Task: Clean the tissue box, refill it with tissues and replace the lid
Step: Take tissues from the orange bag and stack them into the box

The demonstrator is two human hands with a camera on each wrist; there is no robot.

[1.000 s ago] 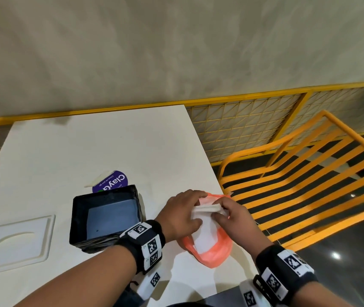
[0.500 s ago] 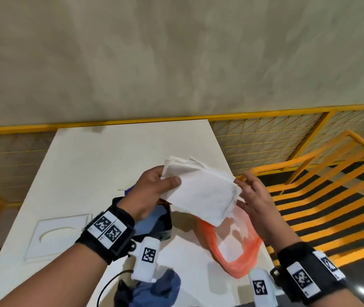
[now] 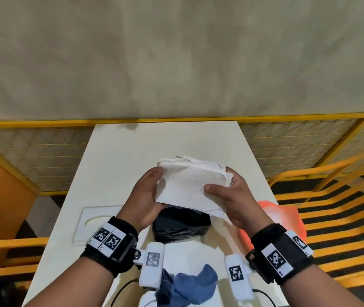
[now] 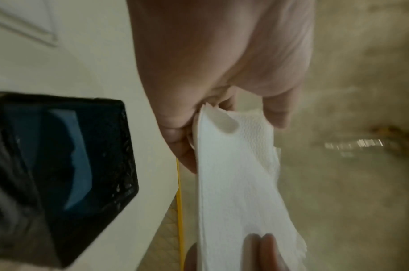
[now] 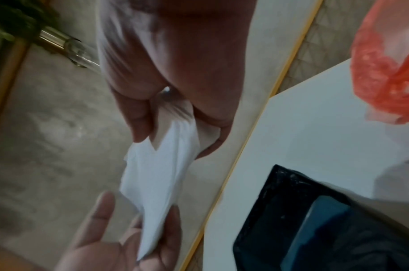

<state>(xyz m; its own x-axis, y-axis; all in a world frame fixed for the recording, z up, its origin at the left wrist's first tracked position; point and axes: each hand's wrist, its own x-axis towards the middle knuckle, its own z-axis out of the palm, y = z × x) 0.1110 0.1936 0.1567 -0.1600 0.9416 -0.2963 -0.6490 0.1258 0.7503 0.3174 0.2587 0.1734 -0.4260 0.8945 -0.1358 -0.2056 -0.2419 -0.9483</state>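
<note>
White tissues (image 3: 191, 185) held by both hands, no writing legible

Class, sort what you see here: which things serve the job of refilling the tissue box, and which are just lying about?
Part of the job:
tissue stack, gripped by left hand and right hand
black tissue box, open, on the table
white lid, flat beside the box

Lying about:
orange plastic bag
blue cloth
</note>
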